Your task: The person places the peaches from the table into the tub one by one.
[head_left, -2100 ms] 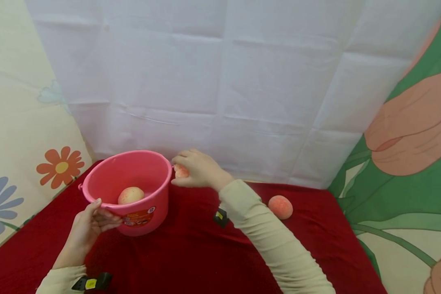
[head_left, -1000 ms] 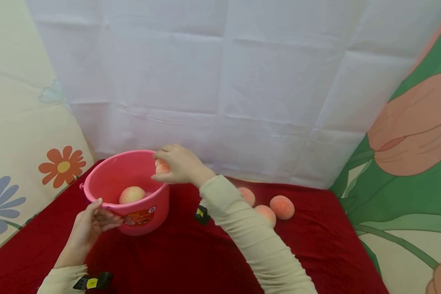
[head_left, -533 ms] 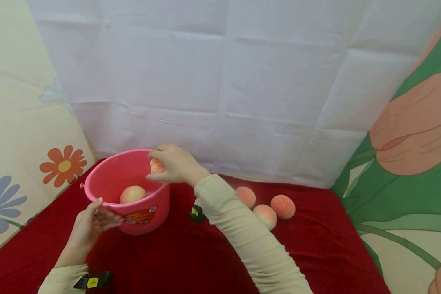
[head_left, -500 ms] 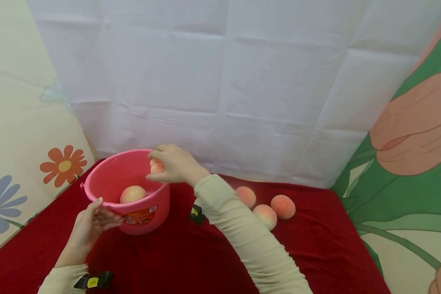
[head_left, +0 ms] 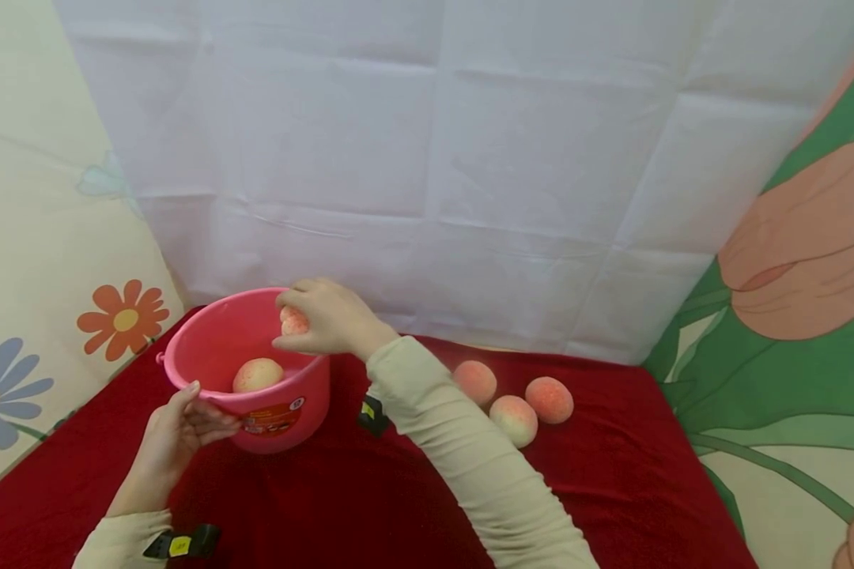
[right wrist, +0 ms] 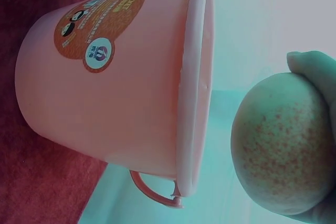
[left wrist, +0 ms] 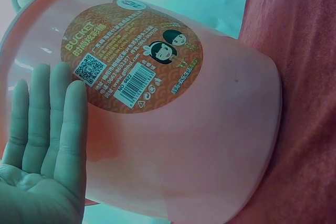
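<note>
A pink bucket [head_left: 315, 407] with an orange label stands at the left of the red cloth. My left hand [head_left: 174, 435] pinches its near rim, thumb over the edge and fingers [left wrist: 39, 124] flat along the outer wall. One pale, red-speckled peach [head_left: 258, 374] lies inside the bucket. Above the right part of the bucket's mouth, my right hand [head_left: 333, 316] grips another peach [right wrist: 283, 145], which stays clear of the rim in the right wrist view. The palm side of the right hand is mostly hidden in the head view.
Three more peaches lie close together on the cloth to the right: one [head_left: 475, 382] beside the right sleeve, a paler one [head_left: 514, 421] and a redder one [head_left: 549, 400]. A white sheet [head_left: 427, 174] hangs right behind the bucket.
My right hand has moved left with its peach, from outside the bucket's right rim to over its mouth. Two peaches the right arm covered now show. The left hand stays on the rim.
</note>
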Demonstrator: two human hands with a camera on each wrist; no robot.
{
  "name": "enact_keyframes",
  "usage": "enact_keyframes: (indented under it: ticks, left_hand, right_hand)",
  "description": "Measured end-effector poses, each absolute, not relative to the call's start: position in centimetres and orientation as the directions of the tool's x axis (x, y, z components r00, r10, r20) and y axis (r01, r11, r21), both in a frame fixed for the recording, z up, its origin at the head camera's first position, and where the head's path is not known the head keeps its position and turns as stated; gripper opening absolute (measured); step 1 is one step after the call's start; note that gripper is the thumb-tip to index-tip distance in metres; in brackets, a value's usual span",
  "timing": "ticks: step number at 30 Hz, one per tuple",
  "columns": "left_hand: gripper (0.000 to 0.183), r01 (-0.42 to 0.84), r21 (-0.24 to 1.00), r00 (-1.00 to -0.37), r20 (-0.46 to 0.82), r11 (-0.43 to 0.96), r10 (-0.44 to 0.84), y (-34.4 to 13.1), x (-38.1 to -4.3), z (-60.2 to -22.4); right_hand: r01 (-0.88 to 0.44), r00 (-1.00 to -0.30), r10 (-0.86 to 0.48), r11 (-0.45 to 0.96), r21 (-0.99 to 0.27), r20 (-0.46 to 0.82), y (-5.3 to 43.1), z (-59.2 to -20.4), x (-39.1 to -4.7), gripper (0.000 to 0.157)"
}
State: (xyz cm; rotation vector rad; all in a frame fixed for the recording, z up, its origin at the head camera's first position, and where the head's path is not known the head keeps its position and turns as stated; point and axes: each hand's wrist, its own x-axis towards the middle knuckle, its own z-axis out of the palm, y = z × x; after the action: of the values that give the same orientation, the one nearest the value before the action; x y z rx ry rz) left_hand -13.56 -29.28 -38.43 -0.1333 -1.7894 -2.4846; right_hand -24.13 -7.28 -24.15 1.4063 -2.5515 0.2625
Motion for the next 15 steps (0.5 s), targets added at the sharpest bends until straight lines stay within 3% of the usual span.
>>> enact_keyframes:
  ticks: [15]
  left_hand:
    - [0.051,0.108,0.95,-0.994,0.105,-0.293,-0.027,-28.8,-13.3,-38.3]
  right_hand:
    - [-0.842,-0.535,-0.811,0.534,-0.075,0.236,-8.5,-24.1,-24.0,0.048]
